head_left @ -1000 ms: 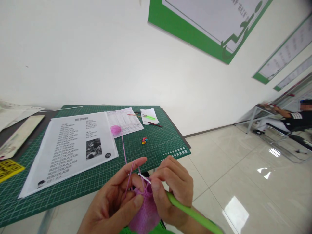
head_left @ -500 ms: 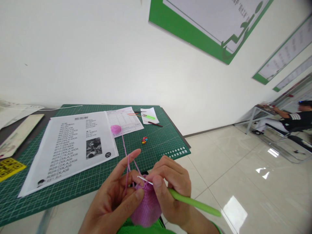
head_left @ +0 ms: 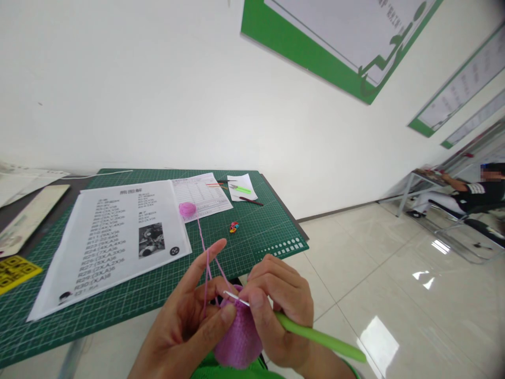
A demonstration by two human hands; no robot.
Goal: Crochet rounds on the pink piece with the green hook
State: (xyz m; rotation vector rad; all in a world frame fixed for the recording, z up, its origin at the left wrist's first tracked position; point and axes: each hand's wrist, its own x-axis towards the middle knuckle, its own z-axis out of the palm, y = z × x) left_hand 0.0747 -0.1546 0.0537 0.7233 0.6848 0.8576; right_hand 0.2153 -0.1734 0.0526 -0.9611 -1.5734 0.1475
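Between my hands hangs a purple crocheted piece [head_left: 239, 339], rounded and below the table's edge. My left hand [head_left: 193, 321] pinches its upper edge between thumb and fingers, the index finger raised with purple yarn [head_left: 206, 263] looped over it. That yarn runs back to a small purple ball [head_left: 187, 209] on the papers. In my right hand [head_left: 280, 310] is a crochet hook [head_left: 323, 336] with a green handle; its metal tip lies across the top of the piece, beside my left fingertips. Whether the tip is through a stitch, I cannot tell.
A green cutting mat [head_left: 221, 237] covers the table. On it lie a printed pattern sheet [head_left: 114, 247], a form [head_left: 203, 195], small coloured clips [head_left: 234, 227] and green snips [head_left: 241, 189] on white paper. At the far right a person [head_left: 481, 192] sits at another table.
My right hand and the hook have shifted slightly right and down. The hook's tip has dropped a little, and the piece has tilted slightly. My left hand stays nearly in place.
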